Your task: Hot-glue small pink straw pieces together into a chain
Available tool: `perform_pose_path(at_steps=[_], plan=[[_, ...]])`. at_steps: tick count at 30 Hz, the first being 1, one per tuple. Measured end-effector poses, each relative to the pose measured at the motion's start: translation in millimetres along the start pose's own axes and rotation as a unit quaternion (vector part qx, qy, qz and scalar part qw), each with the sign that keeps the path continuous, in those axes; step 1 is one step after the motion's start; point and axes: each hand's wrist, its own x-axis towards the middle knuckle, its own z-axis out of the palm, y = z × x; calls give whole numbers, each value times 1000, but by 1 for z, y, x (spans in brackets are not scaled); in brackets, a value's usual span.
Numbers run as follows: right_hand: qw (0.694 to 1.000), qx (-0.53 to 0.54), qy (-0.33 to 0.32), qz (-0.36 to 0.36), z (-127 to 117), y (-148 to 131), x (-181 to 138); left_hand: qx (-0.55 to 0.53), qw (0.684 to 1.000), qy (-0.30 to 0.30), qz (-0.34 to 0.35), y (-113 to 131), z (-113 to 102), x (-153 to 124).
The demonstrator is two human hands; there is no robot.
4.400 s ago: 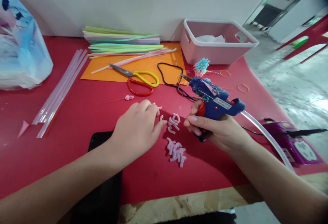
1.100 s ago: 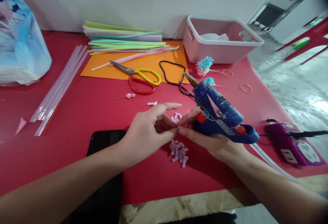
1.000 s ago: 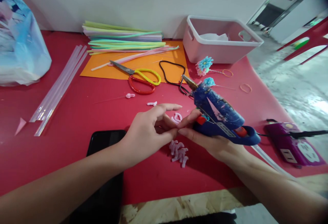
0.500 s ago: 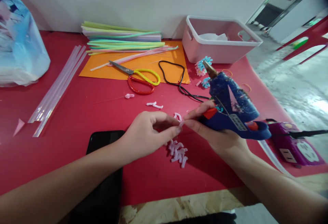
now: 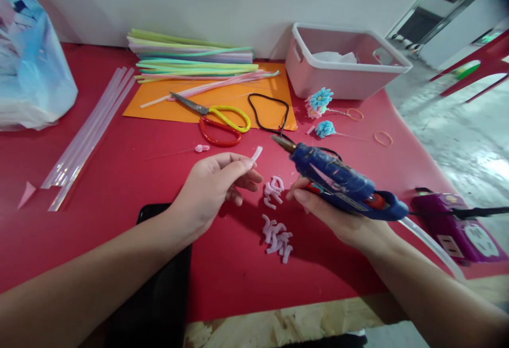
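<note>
My left hand (image 5: 217, 186) pinches a short piece of pink pipe cleaner (image 5: 257, 153) between thumb and forefinger, with its other fingers loosely curled. My right hand (image 5: 338, 215) is wrapped round a blue hot glue gun (image 5: 338, 175), its nozzle pointing left toward the pink piece but apart from it. Between the hands lies a small cluster of curled pink pieces (image 5: 273, 191) on the red tabletop (image 5: 234, 284). Below it is a pile of short lilac pieces (image 5: 278, 239). A pink bud on a thin wire (image 5: 202, 148) lies just beyond my left hand.
Scissors (image 5: 222, 119) lie partly on an orange envelope (image 5: 159, 105) beside bundled pipe cleaners (image 5: 194, 69). Blue pipe-cleaner flowers (image 5: 321, 98) sit before a pink bin (image 5: 338, 80). Glue sticks (image 5: 89, 130), a phone (image 5: 153, 289), a plastic bag (image 5: 35, 67) and a purple power socket (image 5: 457, 226) stand around.
My hands have moved apart. The left went left and away from me and now shows a pink piece in its pinch. The glue gun came lower and left, its nozzle now pointing more sideways.
</note>
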Motion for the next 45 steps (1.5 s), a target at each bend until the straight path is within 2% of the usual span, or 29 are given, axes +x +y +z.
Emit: perform_pose_path(at_steps=[5, 12, 17, 26, 45], plan=[[997, -69, 20, -4, 2, 6, -1, 1, 1000, 3, 14, 3, 1, -1], [990, -119, 32, -66, 3, 2, 1, 24, 999, -25, 24, 4, 1, -3], [989, -125, 28, -76, 3, 1, 1, -5, 999, -34, 14, 2, 0, -2], [989, -123, 13, -83, 0, 3, 0, -7, 999, -36, 34, 0, -1, -2], [985, -137, 28, -103, -2, 2, 0, -17, 998, -47, 35, 0, -1, -3]])
